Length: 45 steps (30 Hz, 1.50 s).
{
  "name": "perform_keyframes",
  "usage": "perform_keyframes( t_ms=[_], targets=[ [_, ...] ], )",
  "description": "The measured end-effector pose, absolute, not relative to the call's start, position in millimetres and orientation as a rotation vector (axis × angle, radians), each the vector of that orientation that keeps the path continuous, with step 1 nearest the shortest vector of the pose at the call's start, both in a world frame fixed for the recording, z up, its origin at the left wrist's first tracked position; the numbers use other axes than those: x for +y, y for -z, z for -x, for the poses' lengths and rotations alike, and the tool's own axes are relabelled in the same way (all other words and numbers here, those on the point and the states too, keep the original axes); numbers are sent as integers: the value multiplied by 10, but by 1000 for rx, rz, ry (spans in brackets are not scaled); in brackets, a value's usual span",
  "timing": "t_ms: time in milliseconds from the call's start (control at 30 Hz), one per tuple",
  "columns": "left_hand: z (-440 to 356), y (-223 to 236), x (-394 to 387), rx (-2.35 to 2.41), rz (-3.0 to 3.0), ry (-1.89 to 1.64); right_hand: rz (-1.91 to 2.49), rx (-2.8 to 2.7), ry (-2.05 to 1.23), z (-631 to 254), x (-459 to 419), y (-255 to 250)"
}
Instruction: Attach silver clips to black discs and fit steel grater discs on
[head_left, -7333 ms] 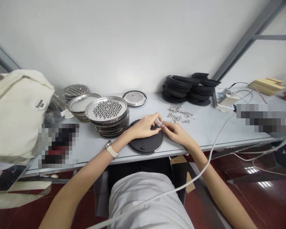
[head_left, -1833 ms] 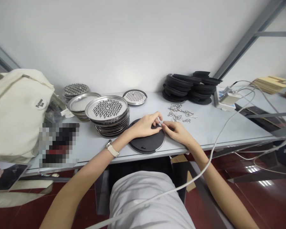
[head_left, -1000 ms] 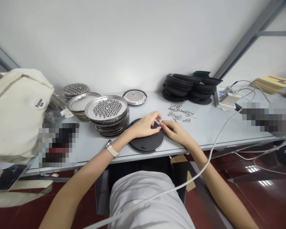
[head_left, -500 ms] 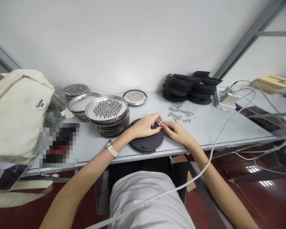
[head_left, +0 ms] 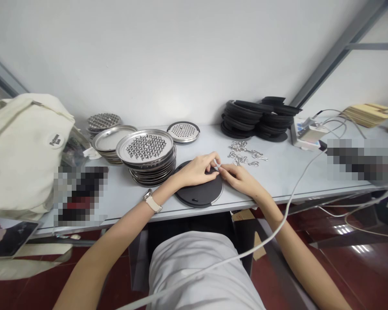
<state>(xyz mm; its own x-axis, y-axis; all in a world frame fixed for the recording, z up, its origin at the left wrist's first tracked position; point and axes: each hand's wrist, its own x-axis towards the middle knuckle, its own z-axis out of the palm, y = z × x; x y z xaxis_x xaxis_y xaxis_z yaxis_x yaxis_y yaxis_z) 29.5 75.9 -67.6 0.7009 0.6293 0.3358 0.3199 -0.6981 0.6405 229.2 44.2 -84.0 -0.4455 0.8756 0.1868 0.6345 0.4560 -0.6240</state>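
Observation:
A round black disc [head_left: 198,193] lies flat at the table's front edge, with a thin silvery rim on its right. Over its upper right edge, my left hand [head_left: 198,170] has its fingers bent into a pinch. My right hand [head_left: 237,177] pinches from the other side, its fingertips meeting the left ones. A small metal piece [head_left: 217,168] glints between the fingertips, mostly covered by them. Behind my right hand lie several loose bent-wire metal clips [head_left: 242,151]. Left of the disc rises a stack of round metal grater plates [head_left: 150,148].
Farther back are another plate stack [head_left: 114,137], a perforated disc [head_left: 183,131] and piled black rings [head_left: 245,118]. A power strip [head_left: 307,133] stands at right. A white cable [head_left: 286,211] hangs across my right forearm. A cream bag [head_left: 29,155] sits at left.
Both hands hold nearly the same pinch at the disc's edge. At the right, a pixelated patch now covers the dark object on the table.

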Motion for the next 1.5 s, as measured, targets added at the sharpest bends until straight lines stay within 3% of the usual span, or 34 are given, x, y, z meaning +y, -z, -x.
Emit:
perform_keyframes(
  t_ms=[1500],
  targets=[
    [-293,645,751,707,-2337,-736,1271,-2164,-658,-2314,443,857]
  ],
)
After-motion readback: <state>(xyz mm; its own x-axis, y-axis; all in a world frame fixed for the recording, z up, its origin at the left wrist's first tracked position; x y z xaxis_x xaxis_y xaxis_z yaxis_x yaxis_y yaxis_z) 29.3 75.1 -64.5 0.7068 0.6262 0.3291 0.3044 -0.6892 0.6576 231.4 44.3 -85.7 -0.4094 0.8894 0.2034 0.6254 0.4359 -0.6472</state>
